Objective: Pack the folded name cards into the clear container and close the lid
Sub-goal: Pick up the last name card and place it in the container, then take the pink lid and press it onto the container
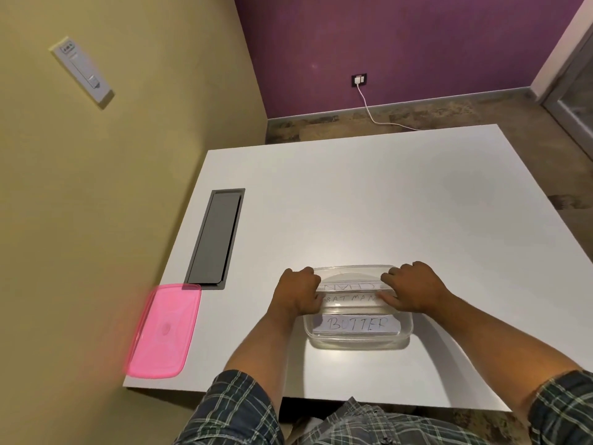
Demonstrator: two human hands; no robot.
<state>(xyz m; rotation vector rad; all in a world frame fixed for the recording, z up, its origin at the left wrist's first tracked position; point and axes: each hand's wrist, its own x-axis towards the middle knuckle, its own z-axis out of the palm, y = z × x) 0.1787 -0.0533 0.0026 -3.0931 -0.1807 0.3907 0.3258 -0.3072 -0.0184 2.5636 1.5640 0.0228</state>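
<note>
A clear container (pixel 357 343) sits on the white table (pixel 385 203) near its front edge. Inside lie folded white name cards: one reading BUTTER (pixel 356 324) at the front, one reading BATMAN (pixel 349 298) behind it. A third card (pixel 351 285) with mirrored letters stands at the back. My left hand (pixel 296 292) grips the left ends of the rear cards and my right hand (pixel 412 287) grips their right ends, both inside the container. The pink lid (pixel 163 332) lies flat at the table's left front corner, apart from the container.
A dark rectangular cable hatch (pixel 216 239) is set into the table's left side, just behind the pink lid. A yellow wall runs along the left. A white cable (pixel 372 114) trails on the floor beyond the table's far edge.
</note>
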